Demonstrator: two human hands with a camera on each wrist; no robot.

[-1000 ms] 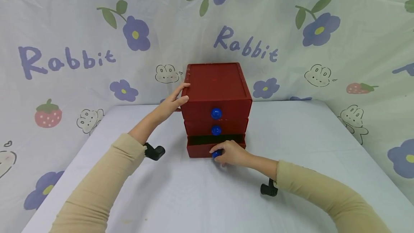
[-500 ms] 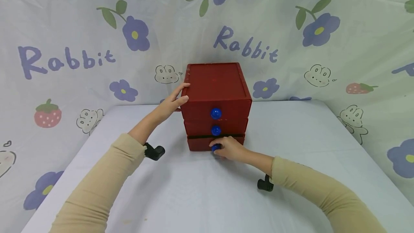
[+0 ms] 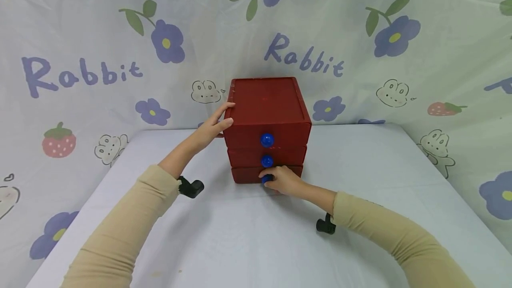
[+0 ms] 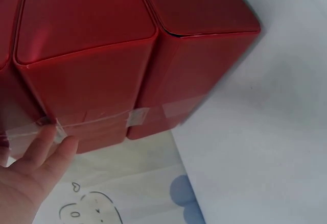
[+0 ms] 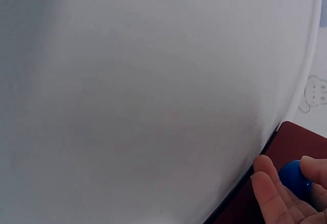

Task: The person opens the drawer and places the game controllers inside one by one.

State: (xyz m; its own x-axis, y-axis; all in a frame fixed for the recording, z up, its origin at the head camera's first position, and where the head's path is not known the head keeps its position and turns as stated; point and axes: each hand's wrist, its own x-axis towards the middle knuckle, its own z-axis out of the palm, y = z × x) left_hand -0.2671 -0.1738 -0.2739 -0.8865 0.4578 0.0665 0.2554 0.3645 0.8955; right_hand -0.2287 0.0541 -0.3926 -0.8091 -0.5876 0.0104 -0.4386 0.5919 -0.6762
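A red cabinet (image 3: 264, 101) of three stacked drawers stands at the middle of the table, each drawer front bearing a round blue knob. Low on its front, my right hand (image 3: 285, 181) pinches the knob (image 5: 295, 179) of the bottom drawer (image 3: 245, 175), which sits flush under the middle one. My left hand (image 3: 210, 131) rests against the upper left side of the cabinet, thumb and fingers spread. In the left wrist view its fingertips touch the cabinet's side wall (image 4: 92, 91), near strips of clear tape. The drawers' insides are hidden.
A white cloth (image 3: 224, 239) covers the table around the cabinet. Behind stands a printed curtain (image 3: 340, 8) with flowers and rabbits. Black wrist cameras (image 3: 191, 187) hang below both sleeves.
My right hand has pushed the bottom drawer inward by its knob; the dark gap above it has closed. My left hand has stayed on the cabinet's side.
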